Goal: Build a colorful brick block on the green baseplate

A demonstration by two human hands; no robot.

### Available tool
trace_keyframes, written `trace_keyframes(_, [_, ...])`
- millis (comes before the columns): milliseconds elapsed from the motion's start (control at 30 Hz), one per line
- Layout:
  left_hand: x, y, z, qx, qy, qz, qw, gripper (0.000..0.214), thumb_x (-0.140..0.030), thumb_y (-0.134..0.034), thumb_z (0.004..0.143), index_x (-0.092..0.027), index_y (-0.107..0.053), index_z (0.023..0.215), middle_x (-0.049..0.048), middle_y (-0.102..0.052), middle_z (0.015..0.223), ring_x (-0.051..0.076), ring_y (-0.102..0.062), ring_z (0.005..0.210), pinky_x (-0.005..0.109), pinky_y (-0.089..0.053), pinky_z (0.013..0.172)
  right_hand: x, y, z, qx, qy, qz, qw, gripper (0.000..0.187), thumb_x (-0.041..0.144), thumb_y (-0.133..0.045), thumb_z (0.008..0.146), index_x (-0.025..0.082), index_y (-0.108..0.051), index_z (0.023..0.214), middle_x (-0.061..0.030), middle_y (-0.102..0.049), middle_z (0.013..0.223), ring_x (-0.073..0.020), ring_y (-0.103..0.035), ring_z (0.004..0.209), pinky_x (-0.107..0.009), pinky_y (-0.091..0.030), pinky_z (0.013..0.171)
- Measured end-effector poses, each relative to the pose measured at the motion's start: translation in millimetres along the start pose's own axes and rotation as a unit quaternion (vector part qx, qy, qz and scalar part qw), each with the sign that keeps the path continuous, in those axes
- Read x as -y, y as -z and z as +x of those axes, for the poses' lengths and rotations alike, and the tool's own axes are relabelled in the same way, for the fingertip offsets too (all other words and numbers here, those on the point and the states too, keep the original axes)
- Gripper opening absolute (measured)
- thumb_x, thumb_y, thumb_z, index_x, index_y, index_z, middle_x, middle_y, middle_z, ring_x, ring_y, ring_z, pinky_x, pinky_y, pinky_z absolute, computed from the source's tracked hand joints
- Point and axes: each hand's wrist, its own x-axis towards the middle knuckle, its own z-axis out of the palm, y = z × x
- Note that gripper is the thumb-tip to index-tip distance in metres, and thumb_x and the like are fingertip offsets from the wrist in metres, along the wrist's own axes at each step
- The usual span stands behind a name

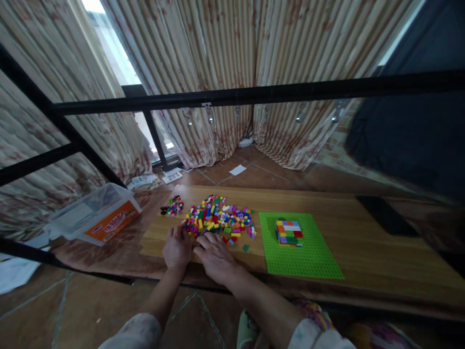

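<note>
Both of my hands are at the near left edge of a loose pile of colourful toy building bricks (218, 215) on a wooden board. My left hand (177, 248) has its fingers curled down beside the pile, and whatever they hold is hidden. Close by on its right, my right hand (215, 257) is bent inward with the fingers together; its fingertips are hidden too. To the right, a small hollow block of stacked bricks (289, 232) in mixed colours stands on a green studded baseplate (308, 261).
A smaller heap of small pieces (173, 205) lies left of the pile. A clear plastic box (98, 213) with an orange label stands left of the wooden board (366, 252). A dark flat object (387, 215) lies at the right. A black metal bar (254, 95) crosses behind, before curtains.
</note>
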Motion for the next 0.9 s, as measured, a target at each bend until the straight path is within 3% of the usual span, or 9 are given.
trace_keyframes(300, [2,-0.3,3,-0.006,-0.006,0.015,1.000,0.027,-0.029,-0.042,0.093,-0.019,-0.062,0.109,0.0083,-0.063,0.103,0.018,-0.061,0.077,0.025,-0.033,0.054,-6,2,1,-0.032,-0.001,-0.012,0.999,0.018,0.031,-0.055,0.089,0.017,-0.064,0.096,-0.0071,-0.060,0.106,-0.0241,-0.044,0.107,-0.037,-0.038,0.089])
trace_keyframes(500, [2,1.0,4,-0.010,-0.014,0.019,1.000,0.027,-0.028,-0.042,0.092,-0.019,-0.062,0.108,0.0080,-0.063,0.104,0.018,-0.061,0.076,0.026,-0.035,0.055,-12,8,-3,-0.033,0.008,-0.016,0.999,0.017,0.021,-0.056,0.083,0.016,-0.064,0.098,-0.0084,-0.059,0.106,-0.0249,-0.044,0.107,-0.038,-0.038,0.090])
trace_keyframes(667, [-1,3.8,4,-0.001,-0.005,0.032,0.999,0.028,-0.030,-0.041,0.093,-0.018,-0.062,0.107,0.0085,-0.064,0.103,0.020,-0.062,0.078,0.027,-0.036,0.055,-15,3,1,-0.034,0.018,-0.026,0.999,0.013,0.020,-0.052,0.089,0.016,-0.064,0.092,-0.0072,-0.060,0.103,-0.0240,-0.045,0.105,-0.038,-0.040,0.087])
trace_keyframes(767, [-3,6.0,4,0.005,-0.006,0.035,0.999,0.029,-0.030,-0.041,0.093,-0.018,-0.062,0.108,0.0090,-0.064,0.104,0.020,-0.062,0.079,0.027,-0.036,0.055,-11,5,5,-0.062,0.027,-0.016,0.998,0.013,0.022,-0.051,0.092,0.016,-0.063,0.093,-0.0051,-0.062,0.099,-0.0221,-0.047,0.103,-0.035,-0.040,0.086])
trace_keyframes(900, [-2,7.1,5,0.020,-0.011,0.041,0.999,0.029,-0.030,-0.041,0.093,-0.016,-0.061,0.110,0.0101,-0.063,0.107,0.021,-0.063,0.080,0.027,-0.038,0.056,-6,24,5,-0.114,-0.032,0.052,0.992,0.016,0.032,-0.052,0.093,0.019,-0.061,0.095,-0.0031,-0.064,0.094,-0.0181,-0.054,0.091,-0.031,-0.043,0.082])
